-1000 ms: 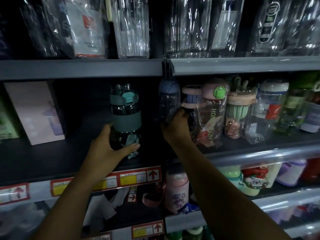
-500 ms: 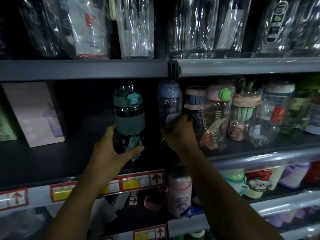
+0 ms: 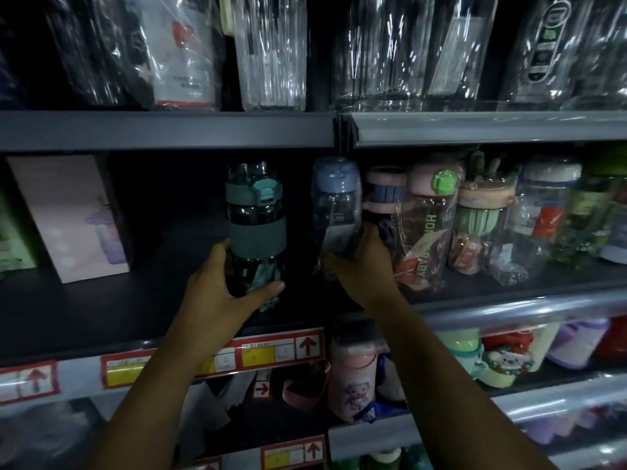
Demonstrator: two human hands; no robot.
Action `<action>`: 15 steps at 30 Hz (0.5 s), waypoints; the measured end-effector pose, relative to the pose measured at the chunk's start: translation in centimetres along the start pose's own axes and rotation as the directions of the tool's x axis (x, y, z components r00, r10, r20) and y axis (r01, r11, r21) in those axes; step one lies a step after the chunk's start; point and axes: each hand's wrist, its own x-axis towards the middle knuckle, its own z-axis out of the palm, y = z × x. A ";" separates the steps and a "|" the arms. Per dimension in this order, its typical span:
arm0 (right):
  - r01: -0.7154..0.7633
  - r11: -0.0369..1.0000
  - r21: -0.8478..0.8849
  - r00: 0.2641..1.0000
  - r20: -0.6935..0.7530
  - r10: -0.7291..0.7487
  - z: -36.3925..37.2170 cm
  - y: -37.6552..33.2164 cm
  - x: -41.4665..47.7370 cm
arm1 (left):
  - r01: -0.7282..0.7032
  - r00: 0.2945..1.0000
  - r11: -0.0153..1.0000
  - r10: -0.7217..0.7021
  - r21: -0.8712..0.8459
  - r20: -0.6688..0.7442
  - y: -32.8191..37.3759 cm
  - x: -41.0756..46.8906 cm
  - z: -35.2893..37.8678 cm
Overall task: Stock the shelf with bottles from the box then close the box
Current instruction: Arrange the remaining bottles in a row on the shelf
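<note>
Dimness blurs much of the shelving, yet both hands show plainly at the middle shelf (image 3: pixel 101 310). The left hand (image 3: pixel 217 300) grips the lower part of a dark green bottle (image 3: pixel 254 212), thumb laid across its front and fingers (image 3: pixel 220 248) curling behind it. The hand hides the bottle's base, so whether it stands on the shelf or hangs just above cannot be told. The right hand (image 3: pixel 363 269) holds the lower half of a clear blue-capped bottle (image 3: pixel 336 201) in shiny wrap, its fingers (image 3: pixel 371 232) curled round the far side with the tips out of sight. This bottle leans slightly, its bottom lost in shadow behind the hand. The two bottles are near each other but apart. Just right of the blue-capped one stands a row of wrapped bottles (image 3: pixel 431 225), crowded together, their print mostly unreadable. A pale pink carton (image 3: pixel 71 215) stands well apart at the left. Clear tumblers (image 3: pixel 271 52) on the upper shelf are cut off by the top edge. Red-framed price tags (image 3: pixel 281 349) line the shelf front, partly covered by the left forearm.
</note>
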 end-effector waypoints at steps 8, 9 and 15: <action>0.072 0.997 0.033 0.996 0.044 -0.074 0.8 -0.3 -0.2 | -0.009 1.000 1.000 0.009 0.016 0.002 0.1 0.0 0.1; 0.066 0.994 0.085 0.997 0.039 -0.070 0.6 0.0 0.0 | -0.009 1.000 1.000 0.009 0.018 0.000 0.2 -0.1 0.1; 0.105 0.993 0.050 0.994 0.005 -0.106 0.1 0.8 0.2 | 0.000 1.000 1.000 0.001 0.029 -0.014 0.4 -0.1 0.2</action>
